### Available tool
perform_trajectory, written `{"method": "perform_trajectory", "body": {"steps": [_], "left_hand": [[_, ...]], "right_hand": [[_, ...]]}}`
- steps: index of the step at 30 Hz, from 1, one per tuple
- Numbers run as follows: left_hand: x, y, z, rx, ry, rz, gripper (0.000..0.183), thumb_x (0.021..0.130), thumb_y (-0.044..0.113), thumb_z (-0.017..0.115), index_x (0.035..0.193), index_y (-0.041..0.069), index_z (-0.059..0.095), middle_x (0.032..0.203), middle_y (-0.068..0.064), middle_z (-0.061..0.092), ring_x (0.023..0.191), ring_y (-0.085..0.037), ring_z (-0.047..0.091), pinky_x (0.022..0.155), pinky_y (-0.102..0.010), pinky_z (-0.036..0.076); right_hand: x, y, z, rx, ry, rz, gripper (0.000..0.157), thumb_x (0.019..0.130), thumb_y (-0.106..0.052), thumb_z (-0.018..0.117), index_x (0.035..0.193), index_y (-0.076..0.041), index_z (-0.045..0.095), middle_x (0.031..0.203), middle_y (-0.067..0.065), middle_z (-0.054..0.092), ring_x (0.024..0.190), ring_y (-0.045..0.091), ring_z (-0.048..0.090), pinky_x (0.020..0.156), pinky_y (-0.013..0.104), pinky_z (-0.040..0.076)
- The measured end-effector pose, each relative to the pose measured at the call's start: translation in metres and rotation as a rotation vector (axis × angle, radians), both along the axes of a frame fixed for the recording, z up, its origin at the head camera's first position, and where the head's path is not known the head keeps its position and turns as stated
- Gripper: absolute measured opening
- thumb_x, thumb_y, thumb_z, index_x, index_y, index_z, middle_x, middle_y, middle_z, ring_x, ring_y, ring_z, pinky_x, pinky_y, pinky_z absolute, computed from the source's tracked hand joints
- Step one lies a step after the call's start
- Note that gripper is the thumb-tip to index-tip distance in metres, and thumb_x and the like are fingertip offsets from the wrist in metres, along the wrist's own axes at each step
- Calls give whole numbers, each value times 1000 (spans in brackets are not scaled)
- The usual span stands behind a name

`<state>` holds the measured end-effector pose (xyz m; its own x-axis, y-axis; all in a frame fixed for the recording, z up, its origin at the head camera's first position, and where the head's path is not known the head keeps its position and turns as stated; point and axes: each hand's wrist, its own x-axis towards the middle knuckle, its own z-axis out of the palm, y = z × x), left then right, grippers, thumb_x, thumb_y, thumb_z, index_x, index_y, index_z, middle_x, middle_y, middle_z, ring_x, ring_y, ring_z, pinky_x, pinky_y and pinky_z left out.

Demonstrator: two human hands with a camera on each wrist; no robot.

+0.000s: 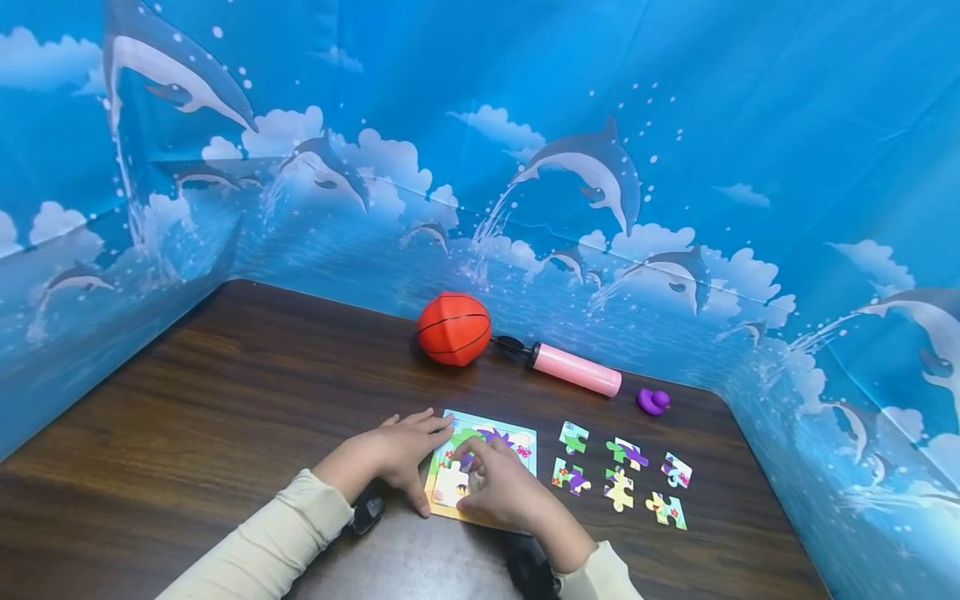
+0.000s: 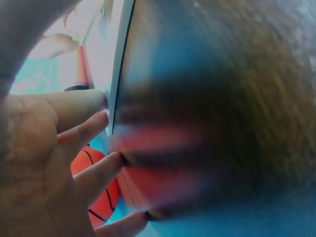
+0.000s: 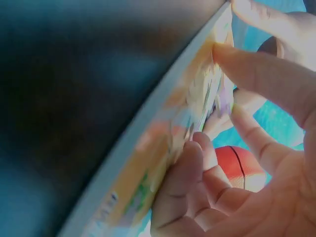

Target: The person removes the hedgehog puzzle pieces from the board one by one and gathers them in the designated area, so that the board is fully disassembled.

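Observation:
A colourful puzzle board [image 1: 529, 463] lies on the table, printed with green, purple and yellow shapes. My left hand [image 1: 397, 457] rests along its left side with the fingers spread; in the left wrist view those fingertips meet the board's edge [image 2: 118, 64]. Over the board's middle, my right hand [image 1: 502, 487] pinches a puzzle piece with thumb and index finger. The right wrist view shows this purple-marked puzzle piece [image 3: 224, 101] near the board surface, with the other fingers curled against the board. Whether it is seated is hidden by the hand.
Several loose puzzle pieces [image 1: 619, 487] lie in rows right of the board. Behind stand an orange-red basketball [image 1: 453, 328], a pink hand pump [image 1: 576, 369] and a purple rubber duck [image 1: 653, 402]. A dolphin-printed curtain [image 1: 420, 192] surrounds the dark wooden table [image 1: 247, 392].

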<state>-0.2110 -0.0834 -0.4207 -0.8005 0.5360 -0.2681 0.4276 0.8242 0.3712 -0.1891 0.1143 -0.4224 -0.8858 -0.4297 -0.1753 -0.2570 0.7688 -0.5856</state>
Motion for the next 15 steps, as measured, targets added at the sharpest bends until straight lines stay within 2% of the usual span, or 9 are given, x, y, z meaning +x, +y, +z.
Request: {"method": "perform_trajectory", "body": {"steps": [7, 11, 15], "left_hand": [[0, 2, 0, -17, 7, 10, 112, 61, 50, 92, 153, 12, 39, 161, 1, 29, 150, -30, 17, 115, -63, 19], [0, 3, 0, -26, -1, 11, 112, 61, 50, 92, 153, 12, 39, 161, 1, 29, 150, -30, 17, 115, -63, 19], [0, 4, 1, -26, -9, 11, 111, 62, 49, 92, 152, 12, 40, 161, -1, 31, 150, -31, 18, 114, -63, 20]], "right_hand": [[4, 4, -3, -200, 11, -29, 27, 86, -1, 73, 108, -13, 64, 88, -1, 62, 81, 13, 59, 73, 34, 50], [6, 6, -7, -232, 35, -69, 22, 90, -1, 69, 108, -13, 66, 83, -6, 63, 78, 9, 60, 71, 30, 49], [7, 4, -8, -234, 27, -91, 23, 90, -1, 70, 108, -14, 69, 81, -6, 63, 76, 12, 58, 70, 31, 48]]}}
